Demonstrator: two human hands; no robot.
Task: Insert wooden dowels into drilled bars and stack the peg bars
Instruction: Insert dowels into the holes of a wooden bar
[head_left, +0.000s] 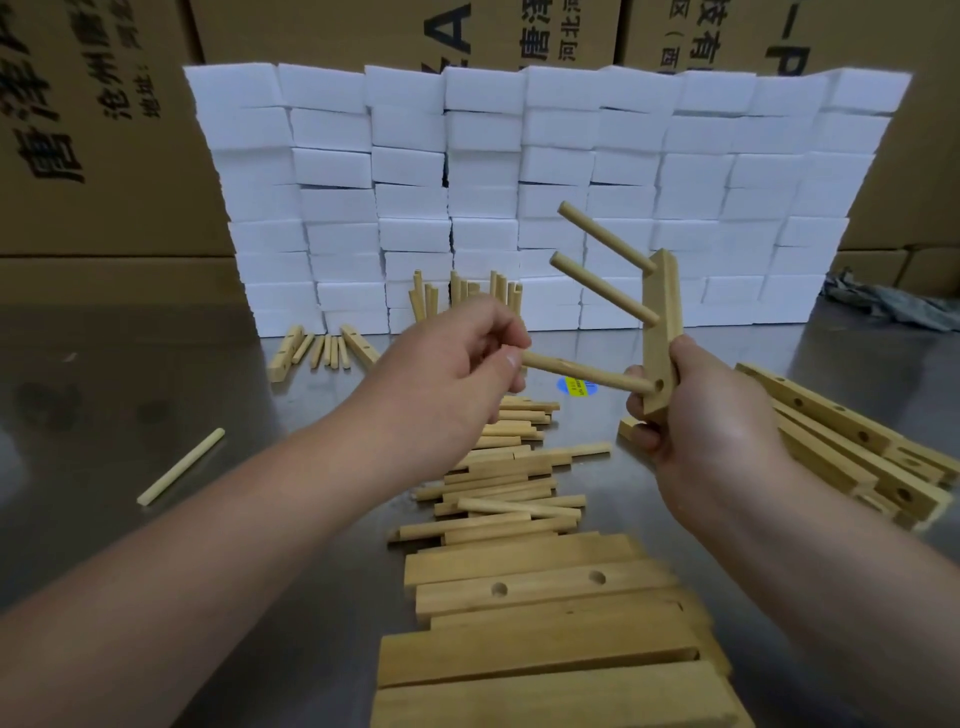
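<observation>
The round pale wooden dowel (587, 373) lies almost level in the air above the table. Its far tip is at the mouth of the lowest hole of the flat pale wooden drilled bar (662, 312); we cannot tell whether it has gone in at all. The left hand (447, 364) pinches the dowel's near end between thumb and curled fingers. The right hand (701, 421) is wrapped around the bar's lower end and holds it nearly upright. Two more wooden dowels (602, 286) already stand out of the holes above, slanting up to the left.

We judge alignment to be the main risk. If the dowel goes in askew, it could jam at the rim or sit at a slant unlike its neighbours. A hard push against a grip so low on the bar could twist the bar in the fingers. It could also knock the upper pegs loose.

The heap of loose dowels (509, 483) lies just below on the grey metal table (130, 389). A dropped dowel would land among them, or roll away like the single stray dowel (179, 467) on the left. Drilled bars wait in a near stack (545, 587) and in another stack at the right (852, 447).
</observation>
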